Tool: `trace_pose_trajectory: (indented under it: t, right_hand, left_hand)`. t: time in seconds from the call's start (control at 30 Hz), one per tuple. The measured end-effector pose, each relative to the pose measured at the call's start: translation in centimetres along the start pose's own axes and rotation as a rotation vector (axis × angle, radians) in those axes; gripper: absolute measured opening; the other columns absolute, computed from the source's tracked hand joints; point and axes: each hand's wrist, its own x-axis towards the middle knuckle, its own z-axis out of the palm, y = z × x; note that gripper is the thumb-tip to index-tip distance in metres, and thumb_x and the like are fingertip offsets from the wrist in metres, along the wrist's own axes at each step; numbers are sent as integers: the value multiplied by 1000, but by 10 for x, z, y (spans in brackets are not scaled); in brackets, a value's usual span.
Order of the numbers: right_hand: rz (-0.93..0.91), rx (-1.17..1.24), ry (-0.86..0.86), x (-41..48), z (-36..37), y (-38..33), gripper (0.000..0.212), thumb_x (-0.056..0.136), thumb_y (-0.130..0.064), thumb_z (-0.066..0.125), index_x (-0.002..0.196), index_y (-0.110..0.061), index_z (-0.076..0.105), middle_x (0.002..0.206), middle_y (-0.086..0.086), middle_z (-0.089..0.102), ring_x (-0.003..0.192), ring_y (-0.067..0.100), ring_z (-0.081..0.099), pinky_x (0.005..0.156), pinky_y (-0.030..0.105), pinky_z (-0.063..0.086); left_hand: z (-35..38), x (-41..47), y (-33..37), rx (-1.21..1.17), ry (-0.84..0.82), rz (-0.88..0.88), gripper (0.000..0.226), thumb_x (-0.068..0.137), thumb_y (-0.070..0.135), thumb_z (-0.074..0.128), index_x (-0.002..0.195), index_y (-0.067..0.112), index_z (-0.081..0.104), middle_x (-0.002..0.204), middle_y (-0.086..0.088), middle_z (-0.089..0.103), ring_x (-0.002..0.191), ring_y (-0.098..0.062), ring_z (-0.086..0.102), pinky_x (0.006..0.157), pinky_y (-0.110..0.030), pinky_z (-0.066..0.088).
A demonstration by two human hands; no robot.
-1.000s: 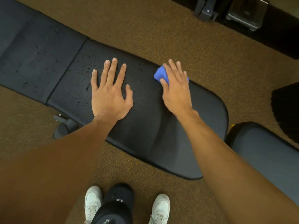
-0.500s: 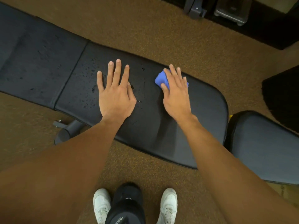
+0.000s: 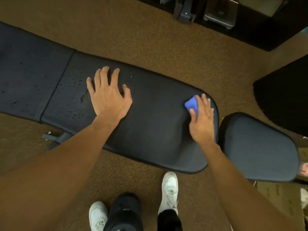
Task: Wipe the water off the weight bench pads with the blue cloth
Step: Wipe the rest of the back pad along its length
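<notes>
We had our left hand (image 3: 109, 99) planted mid-frame on the long black bench pad (image 3: 158, 130), fingers spread and slightly arched, holding nothing. Our right hand (image 3: 202, 120) lay flat on the blue cloth (image 3: 191, 105), fingers straight and close together. It pressed the cloth onto the pad's rounded end at centre right, where only the cloth's left corner showed. Water drops (image 3: 75, 112) beaded just left of the left hand, which sat between them and the cloth. A separate seat pad (image 3: 260, 150) lay just right of the cloth. Brown carpet (image 3: 150, 39) surrounded the bench, with our white shoes (image 3: 170, 192) at the bottom, dark gym equipment (image 3: 220, 12) at upper right and a cardboard box (image 3: 280, 197) at lower right.
</notes>
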Motion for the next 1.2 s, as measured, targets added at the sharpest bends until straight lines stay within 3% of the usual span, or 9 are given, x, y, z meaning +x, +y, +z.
trace_pose_trajectory:
  t: [0.13, 0.27, 0.4, 0.47, 0.57, 0.77, 0.87, 1.0, 1.2]
  right_hand:
    - [97, 25, -83, 64, -28, 15, 51, 112, -26, 46, 161, -15, 38, 169, 6, 33, 159, 27, 25, 127, 37, 13]
    - [223, 19, -340, 122, -45, 0, 39, 109, -45, 49, 138, -22, 63, 141, 8, 62, 137, 31, 50, 102, 28, 33]
    - [124, 15, -554, 157, -36, -34, 39, 98, -75, 45, 111, -53, 73, 137, -7, 66, 139, 22, 49, 116, 37, 36]
    - [59, 52, -601, 166, -23, -58, 39, 94, -79, 46, 110, -56, 74, 135, -12, 67, 136, 18, 52, 117, 38, 39]
    - [-46, 103, -630, 174, -7, -76, 40, 90, -81, 48, 107, -56, 73, 127, -16, 70, 131, 16, 56, 116, 41, 41]
    - [16, 43, -582, 165, -36, -18, 55, 97, -71, 54, 99, -19, 71, 99, -4, 71, 106, 21, 64, 90, 36, 45]
    - [36, 35, -573, 166, -34, -16, 59, 95, -75, 52, 108, -21, 72, 105, -5, 72, 110, 20, 63, 98, 39, 48]
    - [-127, -7, -558, 171, -3, -74, 53, 98, -74, 44, 119, -34, 72, 118, -6, 70, 119, 24, 58, 103, 39, 43]
    - [-212, 48, -597, 171, 23, -122, 45, 100, -71, 47, 85, -32, 64, 91, -14, 64, 105, 22, 59, 89, 35, 41]
  left_hand:
    - [13, -6, 8, 78, 5, -3, 67, 109, 48, 32, 171, 21, 26, 180, -8, 13, 167, -27, 1, 132, -63, 0]
    - [17, -4, 11, 100, 20, -11, 69, 109, 51, 34, 171, 21, 25, 180, -7, 13, 167, -26, 0, 131, -65, 0]
    - [17, -4, 14, 105, 23, -22, 69, 109, 50, 36, 170, 21, 25, 180, -6, 13, 167, -25, 1, 131, -65, 1]
    - [16, -3, 15, 105, 34, -24, 68, 109, 49, 37, 170, 21, 26, 180, -6, 14, 167, -24, 2, 131, -65, 2]
    - [16, -3, 15, 104, 48, -28, 68, 108, 50, 39, 169, 22, 28, 180, -5, 16, 167, -24, 4, 131, -64, 3]
    - [15, -3, 16, 109, 45, -33, 68, 108, 50, 39, 169, 22, 28, 180, -5, 15, 167, -23, 4, 132, -63, 3]
    - [16, -2, 15, 104, 44, -32, 68, 108, 49, 41, 169, 21, 28, 180, -5, 15, 167, -24, 4, 131, -64, 3]
    - [16, -2, 15, 111, 41, -34, 68, 109, 48, 42, 169, 21, 28, 180, -5, 15, 167, -23, 4, 131, -64, 4]
    - [16, -1, 14, 128, 40, -37, 69, 108, 50, 40, 170, 22, 28, 180, -4, 15, 167, -23, 4, 131, -64, 4]
